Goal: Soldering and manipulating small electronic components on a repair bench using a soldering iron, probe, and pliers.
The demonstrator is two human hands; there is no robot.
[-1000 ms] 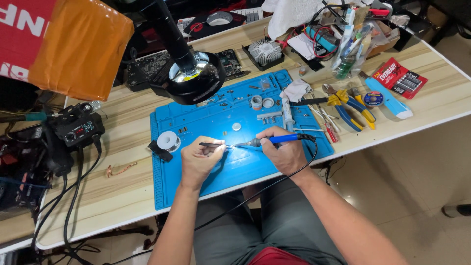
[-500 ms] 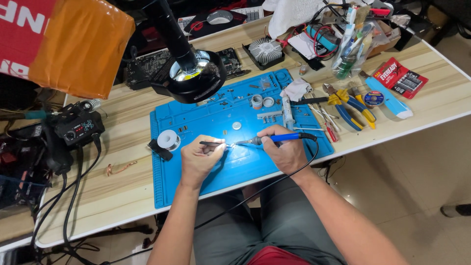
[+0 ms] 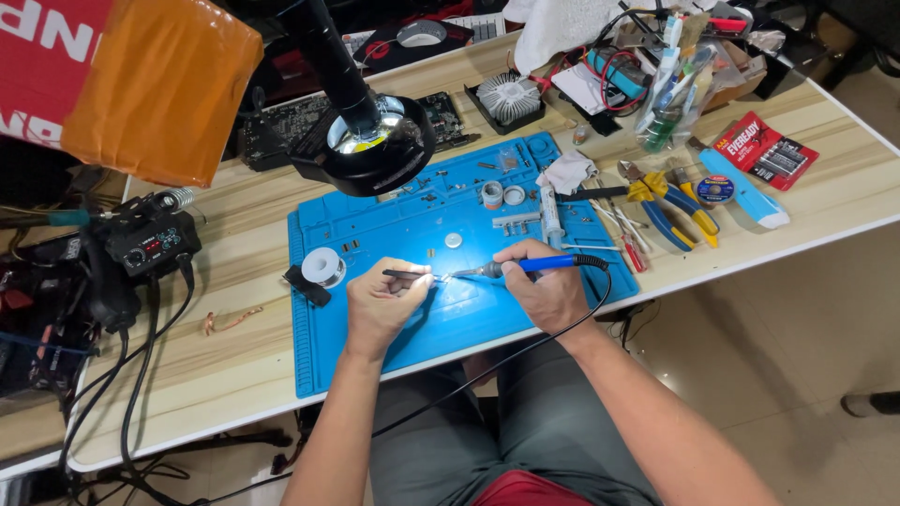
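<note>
My right hand [image 3: 544, 286] grips a blue-handled soldering iron [image 3: 525, 267], its tip pointing left over the blue work mat [image 3: 469, 319]. My left hand [image 3: 380, 305] pinches thin black tweezers [image 3: 405, 275], whose points meet the iron's tip near the middle of the mat. Whatever small part lies between the two tips is too small to make out. A black cable [image 3: 572, 323] runs from the iron's handle past my right wrist and off the table's front edge.
A solder spool [image 3: 325, 266] sits left on the mat. A round magnifier lamp [image 3: 366, 150] hangs over its far side. A soldering station [image 3: 150, 245] stands left. Yellow-blue pliers [image 3: 670, 201], a battery pack [image 3: 764, 150] and cluttered parts lie right and behind.
</note>
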